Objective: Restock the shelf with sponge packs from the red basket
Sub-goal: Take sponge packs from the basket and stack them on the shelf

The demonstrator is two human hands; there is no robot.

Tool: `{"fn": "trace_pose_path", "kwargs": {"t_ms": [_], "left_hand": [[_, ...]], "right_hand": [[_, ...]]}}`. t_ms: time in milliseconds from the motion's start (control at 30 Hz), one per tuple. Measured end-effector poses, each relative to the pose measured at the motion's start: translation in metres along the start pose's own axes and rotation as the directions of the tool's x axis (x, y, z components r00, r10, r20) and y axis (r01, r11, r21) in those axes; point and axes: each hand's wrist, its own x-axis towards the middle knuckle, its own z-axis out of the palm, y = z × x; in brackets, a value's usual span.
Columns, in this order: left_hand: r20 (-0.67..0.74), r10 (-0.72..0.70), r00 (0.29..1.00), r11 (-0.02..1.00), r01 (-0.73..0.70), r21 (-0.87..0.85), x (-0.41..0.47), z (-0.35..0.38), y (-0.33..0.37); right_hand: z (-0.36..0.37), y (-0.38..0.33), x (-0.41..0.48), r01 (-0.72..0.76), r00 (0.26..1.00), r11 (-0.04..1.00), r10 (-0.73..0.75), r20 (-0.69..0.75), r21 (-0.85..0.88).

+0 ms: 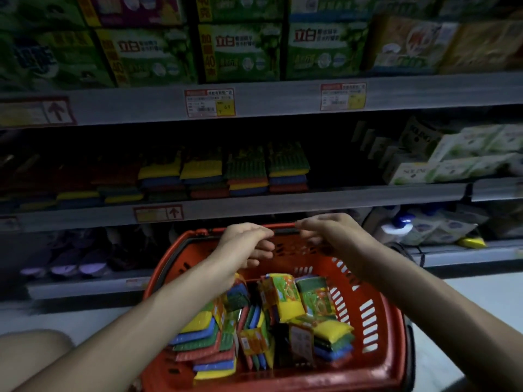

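Red basket [392, 360] of sponge packs [285, 297]; left hand [244, 244], right hand [328, 232] at handle [283, 225].

A single wide-angle view, worn on the person's head, looks forward and down from close above the red basket [382, 369]; both forearms enter from the lower corners, and the left hand [246, 241] and right hand [331, 233] meet near mid-frame over the basket's far side. The camera faces the shelves [283, 94] almost squarely and at near range; three tiers fill the upper half, their edges bowed by the lens; pale floor [481, 292] shows at the lower margins.
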Motion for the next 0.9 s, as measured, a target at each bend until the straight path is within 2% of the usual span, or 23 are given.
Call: {"fn": "trace_pose_path", "kwargs": {"t_ms": [67,133,167,233,300,367,433,467,533,633,700,800,900], "left_hand": [[0.053,0.086,0.995,0.983,-0.093,0.156,-0.009,-0.008,-0.016],[0.101,0.224,0.969,0.885,-0.246,0.394,-0.014,-0.020,-0.036],[0.122,0.289,0.950,0.780,-0.307,0.546,-0.017,-0.028,-0.046],[0.166,0.369,0.914,0.475,-0.340,0.812,-0.023,-0.043,-0.064],[0.208,0.340,0.917,0.225,-0.294,0.929,-0.030,-0.053,-0.077],[0.196,0.234,0.952,0.091,-0.222,0.971,-0.033,-0.060,-0.088],[0.143,0.120,0.982,-0.015,-0.143,0.990,-0.032,-0.065,-0.097],[0.113,0.070,0.991,-0.044,-0.110,0.993,-0.030,-0.067,-0.102],[0.056,-0.011,0.998,-0.023,-0.057,0.998,-0.026,-0.072,-0.112],[0.026,-0.095,0.995,0.145,-0.012,0.989,-0.019,-0.079,-0.130],[0.023,-0.115,0.993,0.218,0.003,0.976,-0.016,-0.078,-0.141],[0.013,-0.065,0.998,0.167,-0.002,0.986,-0.013,-0.075,-0.152],[0.032,-0.011,0.999,0.090,-0.031,0.995,-0.009,-0.074,-0.158]], "right_hand": [[-0.003,0.015,-0.010,0.068,0.996,0.981,-0.054,0.076,-0.183],[-0.005,0.032,-0.019,0.114,0.985,0.900,-0.048,0.165,-0.420],[-0.006,0.041,-0.021,0.126,0.981,0.827,-0.020,0.194,-0.549],[-0.007,0.057,-0.027,0.129,0.976,0.635,0.055,0.211,-0.761],[-0.006,0.071,-0.031,0.119,0.975,0.441,0.117,0.189,-0.889],[-0.003,0.090,-0.033,0.097,0.975,0.338,0.155,0.157,-0.936],[0.000,0.115,-0.031,0.110,0.973,0.292,0.166,0.164,-0.950],[0.002,0.127,-0.030,0.103,0.969,0.275,0.190,0.159,-0.956],[0.005,0.145,-0.028,0.075,0.959,0.230,0.250,0.133,-0.970],[0.003,0.165,-0.024,0.058,0.942,0.205,0.312,0.121,-0.977],[0.003,0.173,-0.024,0.066,0.925,0.239,0.350,0.150,-0.969],[0.004,0.178,-0.023,0.060,0.921,0.294,0.351,0.167,-0.954],[0.006,0.171,-0.021,0.054,0.925,0.297,0.345,0.160,-0.953]]}}
